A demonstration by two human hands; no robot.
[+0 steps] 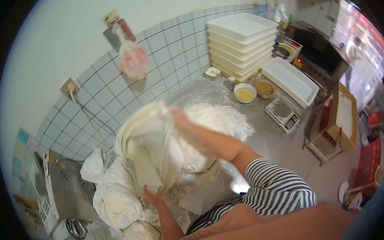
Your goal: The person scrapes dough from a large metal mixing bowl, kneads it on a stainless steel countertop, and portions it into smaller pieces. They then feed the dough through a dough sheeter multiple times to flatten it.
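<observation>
A pale cloth or flexible sheet (147, 142) hangs in folds between my hands, blurred by motion. My right hand (179, 117) grips its upper right edge, above a white floury mass (197, 152) on the metal worktop. My left hand (150, 195) is at the sheet's lower end; its fingers are partly hidden, and how firmly they hold is unclear. Left of the sheet sit cloth- or plastic-covered bundles, one showing pale dough (118, 205), with another pale lump (139, 236) below. Loose flour (241, 124) lies around the mass. A translucent scraper-like piece (191, 203) rests near my body.
Stacked white trays (242, 29) stand by the tiled wall. Nearby are a bowl of yellow liquid (245, 93), a bowl of brown stuff (264, 88), a digital scale (281, 115) and a single white tray (291, 80). A metal machine (72, 191) stands at the left.
</observation>
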